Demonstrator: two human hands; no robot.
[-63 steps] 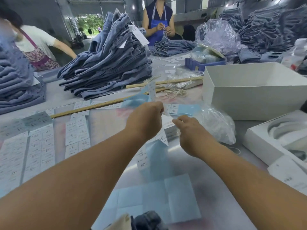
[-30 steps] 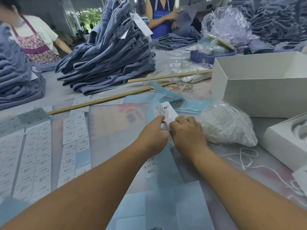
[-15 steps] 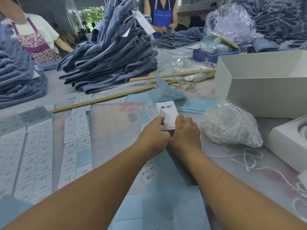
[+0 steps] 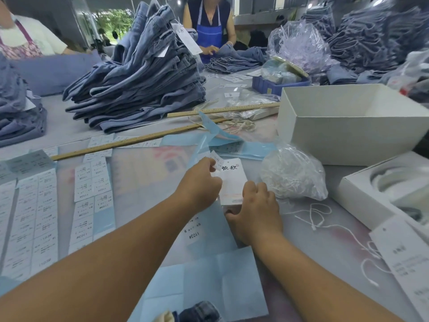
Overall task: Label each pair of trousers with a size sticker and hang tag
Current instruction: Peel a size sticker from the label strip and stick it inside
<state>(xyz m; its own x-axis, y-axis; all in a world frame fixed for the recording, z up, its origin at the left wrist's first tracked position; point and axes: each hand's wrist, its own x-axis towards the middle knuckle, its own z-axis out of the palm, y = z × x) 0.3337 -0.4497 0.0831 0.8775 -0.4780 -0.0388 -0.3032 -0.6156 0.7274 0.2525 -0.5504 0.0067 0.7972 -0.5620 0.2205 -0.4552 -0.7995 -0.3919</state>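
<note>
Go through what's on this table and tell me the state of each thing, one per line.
Left hand: pinches a small size sticker.
Right hand: holds the hang tag by its near end.
White box: open, lid off.
Bag of strings: closed, lying on table.
Trousers stack: folded, leaning.
Sticker sheets: flat, partly peeled.

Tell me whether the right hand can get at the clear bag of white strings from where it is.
Probably yes. The right hand holds the hang tag, and the bag of strings lies just beyond it to the right with only bare table between. It would have to let go of the tag first.
</note>
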